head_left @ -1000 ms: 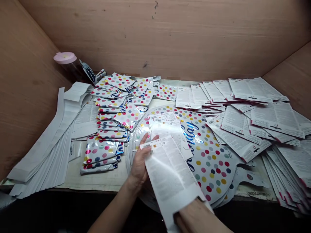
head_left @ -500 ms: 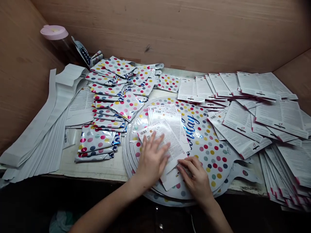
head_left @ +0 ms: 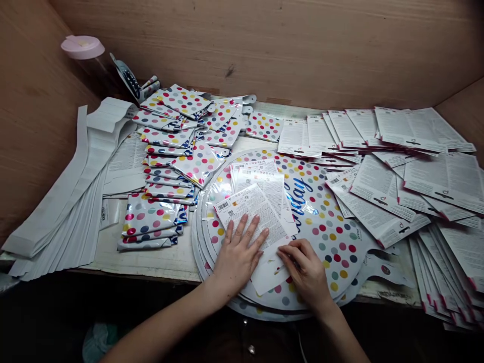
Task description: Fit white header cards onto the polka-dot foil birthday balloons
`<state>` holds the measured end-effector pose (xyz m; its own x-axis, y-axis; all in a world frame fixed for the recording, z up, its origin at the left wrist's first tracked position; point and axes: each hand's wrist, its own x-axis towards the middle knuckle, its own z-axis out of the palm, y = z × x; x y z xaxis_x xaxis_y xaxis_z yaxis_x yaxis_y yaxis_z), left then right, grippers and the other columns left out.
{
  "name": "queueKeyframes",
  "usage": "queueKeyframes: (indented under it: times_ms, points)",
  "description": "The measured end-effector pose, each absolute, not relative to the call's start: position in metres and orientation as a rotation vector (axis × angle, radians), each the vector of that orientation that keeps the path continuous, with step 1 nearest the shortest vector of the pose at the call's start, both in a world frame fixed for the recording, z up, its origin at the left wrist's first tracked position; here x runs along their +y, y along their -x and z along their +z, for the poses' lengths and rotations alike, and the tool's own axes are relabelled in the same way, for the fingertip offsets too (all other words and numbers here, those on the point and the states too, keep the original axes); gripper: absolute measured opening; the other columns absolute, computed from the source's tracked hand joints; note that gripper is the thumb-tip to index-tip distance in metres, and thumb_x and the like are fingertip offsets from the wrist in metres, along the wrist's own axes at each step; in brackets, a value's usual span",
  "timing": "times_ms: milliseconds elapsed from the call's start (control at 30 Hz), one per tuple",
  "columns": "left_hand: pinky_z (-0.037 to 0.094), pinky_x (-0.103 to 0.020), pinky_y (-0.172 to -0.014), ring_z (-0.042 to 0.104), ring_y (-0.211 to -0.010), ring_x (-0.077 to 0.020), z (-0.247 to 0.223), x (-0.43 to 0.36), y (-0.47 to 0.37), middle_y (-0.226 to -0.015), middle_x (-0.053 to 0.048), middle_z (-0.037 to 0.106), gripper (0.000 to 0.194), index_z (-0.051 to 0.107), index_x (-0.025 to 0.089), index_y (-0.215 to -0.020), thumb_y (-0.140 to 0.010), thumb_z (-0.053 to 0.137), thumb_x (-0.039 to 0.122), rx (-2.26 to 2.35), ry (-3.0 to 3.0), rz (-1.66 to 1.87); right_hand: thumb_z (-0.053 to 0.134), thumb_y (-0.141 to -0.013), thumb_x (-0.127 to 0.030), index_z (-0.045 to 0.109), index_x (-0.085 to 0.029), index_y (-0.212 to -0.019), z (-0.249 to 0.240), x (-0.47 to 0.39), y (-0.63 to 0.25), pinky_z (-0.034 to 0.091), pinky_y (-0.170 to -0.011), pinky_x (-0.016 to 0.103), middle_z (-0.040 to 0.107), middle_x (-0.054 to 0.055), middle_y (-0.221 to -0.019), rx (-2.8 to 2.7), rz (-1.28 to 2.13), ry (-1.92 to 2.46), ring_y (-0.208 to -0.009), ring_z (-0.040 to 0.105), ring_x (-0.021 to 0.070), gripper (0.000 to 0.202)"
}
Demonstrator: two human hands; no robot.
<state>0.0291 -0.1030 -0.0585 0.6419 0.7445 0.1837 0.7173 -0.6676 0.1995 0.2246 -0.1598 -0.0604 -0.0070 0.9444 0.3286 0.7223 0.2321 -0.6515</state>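
A printed card envelope (head_left: 251,204) with a barcode lies tilted on a stack of flat, round foil balloons (head_left: 330,232), polka-dotted with blue lettering. My left hand (head_left: 238,259) rests flat on the envelope's lower part, fingers spread. At its near right end, the thumb and fingers of my right hand (head_left: 308,275) pinch the edge of the white flap (head_left: 266,276). The fingertips partly cover that edge. More printed envelopes (head_left: 260,165) lie beneath, fanned out toward the back.
Folded polka-dot foil packets (head_left: 151,217) are piled on the left. Beyond them lie long white paper strips (head_left: 56,212) and a bottle with a pink lid (head_left: 83,47). Many printed envelopes (head_left: 381,186) overlap on the right. Cardboard walls (head_left: 302,50) enclose the table.
My left hand has settled flat on the envelope, its fingers slightly lower. My right hand stays at the flap's edge with a small shift. The view has moved slightly.
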Motion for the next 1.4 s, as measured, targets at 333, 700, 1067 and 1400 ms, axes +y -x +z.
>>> queueKeyframes:
  times_ms: [333, 700, 1067, 1400]
  points:
    - [0.015, -0.055, -0.119, 0.015, -0.148, -0.0306, -0.059, -0.103, -0.030, -0.160, -0.005, 0.024, 0.053, 0.034, 0.031, -0.149, -0.097, 0.045, 0.039, 1.236, -2.732, 0.371, 0.058, -0.092, -0.011, 0.059, -0.021, -0.099, -0.061, -0.159, -0.227, 0.050, -0.072, 0.029, 0.050, 0.004, -0.093, -1.754, 0.473, 1.558, -0.084, 0.055, 0.0162, 0.012]
    - [0.015, -0.055, -0.119, 0.015, -0.148, -0.0306, -0.059, -0.104, -0.030, -0.160, -0.005, 0.023, 0.053, 0.033, 0.031, -0.149, -0.098, 0.044, 0.040, 1.239, -2.747, 0.372, 0.046, -0.097, -0.018, 0.050, -0.021, -0.086, -0.062, -0.157, -0.221, 0.047, -0.066, 0.034, 0.052, 0.006, -0.085, -1.947, 0.309, 1.660, -0.076, 0.052, 0.0207, 0.013]
    - [0.017, -0.056, -0.118, 0.014, -0.148, -0.0313, -0.059, -0.103, -0.029, -0.161, -0.006, 0.022, 0.054, 0.032, 0.031, -0.150, -0.098, 0.044, 0.040, 1.228, -2.755, 0.359, 0.049, -0.096, -0.015, 0.055, -0.020, -0.094, -0.061, -0.153, -0.226, 0.048, -0.075, 0.032, 0.054, 0.005, -0.089, -1.900, 0.369, 1.572, -0.085, 0.056, 0.0188, 0.008]
    - [0.019, -0.057, -0.117, 0.016, -0.148, -0.0317, -0.060, -0.103, -0.025, -0.160, -0.007, 0.026, 0.053, 0.036, 0.030, -0.148, -0.097, 0.047, 0.039, 1.182, -2.757, 0.377, 0.039, -0.099, -0.020, 0.050, -0.020, -0.086, -0.049, -0.177, -0.233, 0.045, -0.069, 0.032, 0.054, 0.005, -0.086, -2.075, 0.415, 1.592, -0.076, 0.052, 0.0185, 0.017]
